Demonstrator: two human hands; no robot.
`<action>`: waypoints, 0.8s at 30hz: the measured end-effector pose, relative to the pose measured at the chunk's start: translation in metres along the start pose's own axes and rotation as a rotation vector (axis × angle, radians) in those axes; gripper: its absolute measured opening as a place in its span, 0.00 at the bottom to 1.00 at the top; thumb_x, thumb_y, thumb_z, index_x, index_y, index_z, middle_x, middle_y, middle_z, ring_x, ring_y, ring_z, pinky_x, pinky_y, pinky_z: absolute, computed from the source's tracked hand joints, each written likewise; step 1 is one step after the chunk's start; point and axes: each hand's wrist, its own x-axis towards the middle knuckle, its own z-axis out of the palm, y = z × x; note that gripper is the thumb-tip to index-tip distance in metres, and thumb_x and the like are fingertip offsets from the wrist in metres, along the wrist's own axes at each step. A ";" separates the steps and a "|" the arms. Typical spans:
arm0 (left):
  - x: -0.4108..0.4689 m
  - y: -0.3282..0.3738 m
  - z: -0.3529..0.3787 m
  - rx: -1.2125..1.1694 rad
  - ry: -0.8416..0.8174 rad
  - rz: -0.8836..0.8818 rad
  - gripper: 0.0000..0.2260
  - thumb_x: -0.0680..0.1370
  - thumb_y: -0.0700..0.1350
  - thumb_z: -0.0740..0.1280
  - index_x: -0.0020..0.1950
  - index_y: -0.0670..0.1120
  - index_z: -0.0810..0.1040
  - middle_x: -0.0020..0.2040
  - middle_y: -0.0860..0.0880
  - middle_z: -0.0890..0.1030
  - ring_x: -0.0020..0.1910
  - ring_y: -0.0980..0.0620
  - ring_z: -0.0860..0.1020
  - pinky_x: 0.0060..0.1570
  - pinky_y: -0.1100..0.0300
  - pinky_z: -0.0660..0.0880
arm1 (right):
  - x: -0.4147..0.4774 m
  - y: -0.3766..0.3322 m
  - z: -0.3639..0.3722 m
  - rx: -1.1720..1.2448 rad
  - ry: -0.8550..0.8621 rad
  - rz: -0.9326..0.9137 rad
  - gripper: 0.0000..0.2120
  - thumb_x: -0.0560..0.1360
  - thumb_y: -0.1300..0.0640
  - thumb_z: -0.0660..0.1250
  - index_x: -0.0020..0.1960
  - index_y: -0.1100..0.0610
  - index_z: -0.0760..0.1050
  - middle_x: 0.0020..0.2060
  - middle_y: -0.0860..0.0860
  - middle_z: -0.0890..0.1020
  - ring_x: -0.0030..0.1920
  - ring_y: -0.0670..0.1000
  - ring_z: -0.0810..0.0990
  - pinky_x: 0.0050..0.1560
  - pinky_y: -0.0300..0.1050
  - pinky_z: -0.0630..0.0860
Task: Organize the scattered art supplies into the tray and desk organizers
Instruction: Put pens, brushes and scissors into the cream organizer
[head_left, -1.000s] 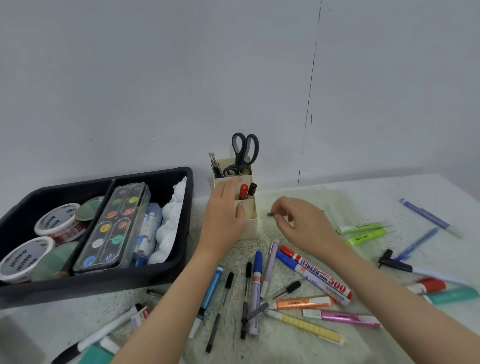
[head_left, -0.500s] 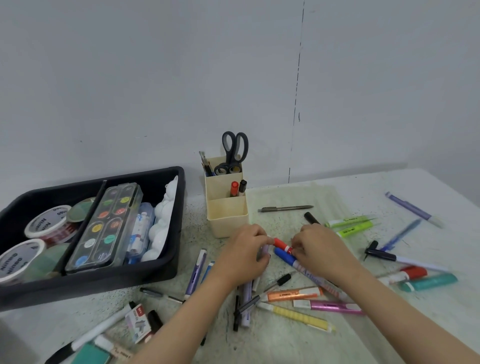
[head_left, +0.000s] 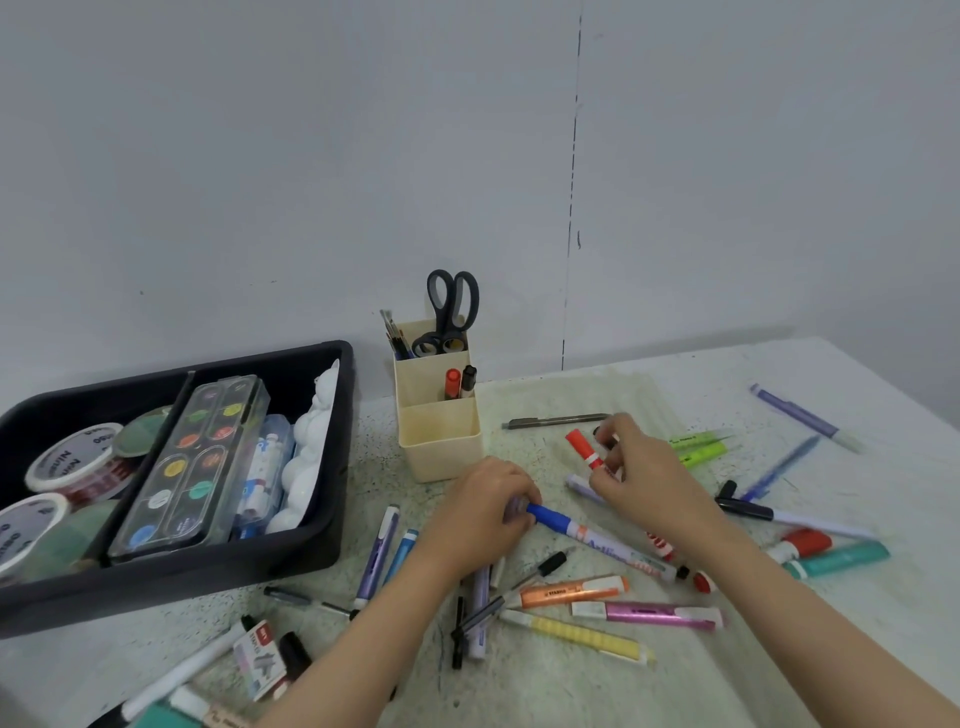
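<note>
Red marker (head_left: 584, 449) now up in right hand (head_left: 644, 480)

speckled table (head_left: 810, 670) is strewn w/ loose markers & pens (head_left: 571, 592); black tray (head_left: 311, 545) is set at left, cream organizer (head_left: 441, 452) at back-mid.

The red marker (head_left: 584, 449) is hidden under the palm below the pinch of the right hand (head_left: 647, 480), and the blue marker (head_left: 597, 540) loses its tip inside the curled left hand (head_left: 480, 517).
</note>
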 end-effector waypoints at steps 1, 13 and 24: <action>-0.001 0.000 -0.002 -0.065 -0.005 -0.037 0.06 0.74 0.44 0.69 0.48 0.54 0.79 0.48 0.56 0.79 0.50 0.59 0.72 0.51 0.60 0.72 | 0.001 0.000 -0.001 0.058 0.025 -0.021 0.21 0.72 0.56 0.67 0.62 0.48 0.63 0.34 0.52 0.78 0.31 0.47 0.75 0.34 0.49 0.76; -0.034 0.020 -0.109 -0.641 0.450 -0.178 0.13 0.73 0.33 0.67 0.50 0.51 0.78 0.47 0.55 0.83 0.47 0.58 0.82 0.47 0.68 0.77 | 0.029 -0.066 -0.013 0.388 0.152 -0.225 0.09 0.78 0.57 0.61 0.55 0.45 0.68 0.40 0.51 0.82 0.31 0.40 0.79 0.34 0.37 0.77; -0.024 0.000 -0.153 -0.330 0.863 -0.114 0.11 0.75 0.33 0.67 0.53 0.47 0.77 0.47 0.56 0.80 0.46 0.62 0.80 0.47 0.71 0.74 | 0.080 -0.139 0.009 0.075 0.303 -0.585 0.10 0.77 0.56 0.63 0.58 0.54 0.74 0.42 0.49 0.81 0.41 0.51 0.75 0.41 0.45 0.70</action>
